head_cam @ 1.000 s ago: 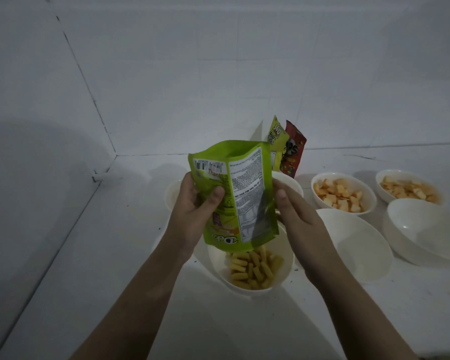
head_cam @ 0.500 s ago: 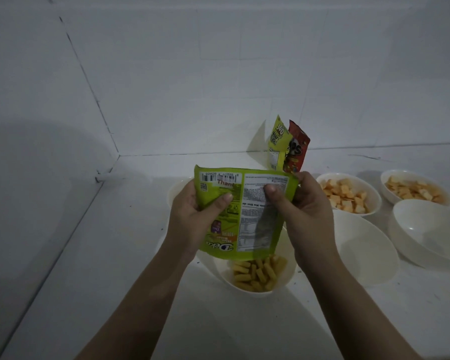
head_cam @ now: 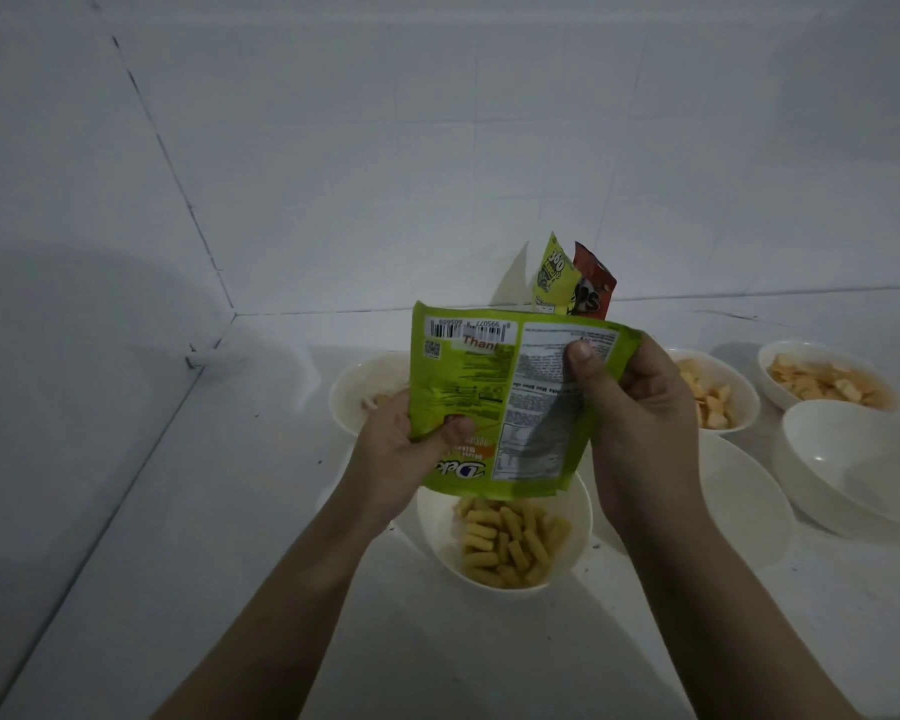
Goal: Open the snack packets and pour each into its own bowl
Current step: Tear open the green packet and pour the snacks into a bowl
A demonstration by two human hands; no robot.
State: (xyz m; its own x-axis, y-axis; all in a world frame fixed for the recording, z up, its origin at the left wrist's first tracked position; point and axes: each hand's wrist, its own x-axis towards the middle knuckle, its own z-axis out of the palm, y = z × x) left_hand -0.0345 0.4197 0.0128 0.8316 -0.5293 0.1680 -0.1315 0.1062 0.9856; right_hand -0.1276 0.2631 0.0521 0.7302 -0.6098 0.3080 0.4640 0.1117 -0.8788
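Both hands grasp the green packet (head_cam: 510,402) upside down over the near bowl (head_cam: 505,537) of yellow sticks: the left hand (head_cam: 406,454) pinches its lower left edge, having slid down from higher up the side; the right hand (head_cam: 640,407) grips the upper right edge, thumb on the label. The packet hangs flatter and lower than before. Two sealed packets (head_cam: 572,283) lean against the back wall. An empty bowl (head_cam: 874,459) sits right; the counter (head_cam: 178,537) lies open to the left.
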